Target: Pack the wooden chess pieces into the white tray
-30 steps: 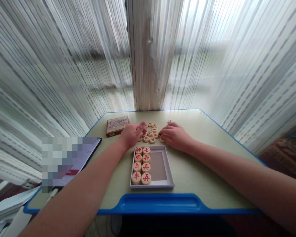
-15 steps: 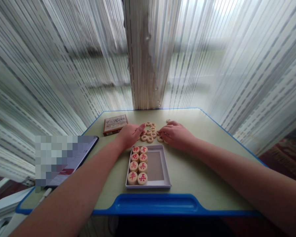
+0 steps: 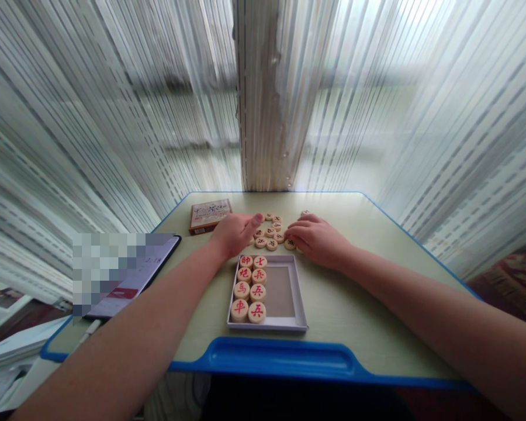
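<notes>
Loose wooden xiangqi pieces [image 3: 270,232] with black characters lie in a cluster between my two hands. My left hand [image 3: 236,234] rests at the cluster's left side, thumb stretched out and no piece visible in its grasp; its other fingers are partly hidden. On the right, my right hand [image 3: 318,238] lies over the edge of the cluster, fingers extended and touching or almost touching pieces. A shallow white box tray [image 3: 300,298] sits nearer to me. Its left half holds two columns of pieces with red characters [image 3: 257,291]; the right half shows its bare bottom.
A printed game box [image 3: 210,214] is at the back left, close to my left hand. A tablet [image 3: 151,266], with a cable [image 3: 90,330], lies under my left forearm's outer side. The table [image 3: 359,327] has a blue rim and front groove. String curtains hang behind.
The view has shifted slightly, moving everything a little to the right in the picture. My left hand has eased back a little from the cluster, uncovering a piece. The tray's contents are the same.
</notes>
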The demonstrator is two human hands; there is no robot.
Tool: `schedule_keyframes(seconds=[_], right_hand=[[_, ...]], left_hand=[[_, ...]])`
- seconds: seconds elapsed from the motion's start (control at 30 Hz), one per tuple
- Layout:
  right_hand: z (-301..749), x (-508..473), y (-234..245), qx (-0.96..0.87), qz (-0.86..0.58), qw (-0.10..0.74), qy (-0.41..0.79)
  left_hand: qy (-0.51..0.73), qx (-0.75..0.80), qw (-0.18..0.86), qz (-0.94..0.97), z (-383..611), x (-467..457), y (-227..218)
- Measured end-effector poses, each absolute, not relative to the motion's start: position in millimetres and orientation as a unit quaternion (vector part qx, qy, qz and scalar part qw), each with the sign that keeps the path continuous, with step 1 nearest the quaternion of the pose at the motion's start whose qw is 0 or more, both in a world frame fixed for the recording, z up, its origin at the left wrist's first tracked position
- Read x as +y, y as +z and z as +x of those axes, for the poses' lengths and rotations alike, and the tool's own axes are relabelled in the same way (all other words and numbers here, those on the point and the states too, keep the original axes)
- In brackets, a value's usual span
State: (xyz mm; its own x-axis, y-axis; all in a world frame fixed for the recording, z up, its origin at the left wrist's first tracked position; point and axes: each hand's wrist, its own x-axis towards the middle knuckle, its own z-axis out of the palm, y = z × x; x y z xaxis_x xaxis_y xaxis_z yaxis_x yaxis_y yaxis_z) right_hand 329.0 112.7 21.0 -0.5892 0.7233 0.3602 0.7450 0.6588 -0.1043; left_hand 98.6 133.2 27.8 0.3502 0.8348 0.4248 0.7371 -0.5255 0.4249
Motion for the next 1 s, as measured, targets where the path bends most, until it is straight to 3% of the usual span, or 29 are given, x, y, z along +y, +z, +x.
schedule_keyframes(seconds=[0.17,0.4,0.67,0.83,1.0], right_hand=[[328,114,21,-0.868,-0.457,0.191,-0.027],[332,121,18,-0.822,-0.531,0.205,0.016],[331,118,21,-0.823,-0.522,0.220,0.033],[331,116,24,-0.801,-0.525,0.286,0.025],[327,102,31,-0.856,-0.431,0.284,0.020]], left_hand=[[0.397,0.498,0.035,0.770,91,135,36],[0.218,0.489,0.050,0.843,95,133,32],[0.221,0.480,0.197,0.826,100,126,37],[0.199,0.454,0.250,0.832,100,123,39],[0.169,0.433,0.309,0.829,98,123,40]])
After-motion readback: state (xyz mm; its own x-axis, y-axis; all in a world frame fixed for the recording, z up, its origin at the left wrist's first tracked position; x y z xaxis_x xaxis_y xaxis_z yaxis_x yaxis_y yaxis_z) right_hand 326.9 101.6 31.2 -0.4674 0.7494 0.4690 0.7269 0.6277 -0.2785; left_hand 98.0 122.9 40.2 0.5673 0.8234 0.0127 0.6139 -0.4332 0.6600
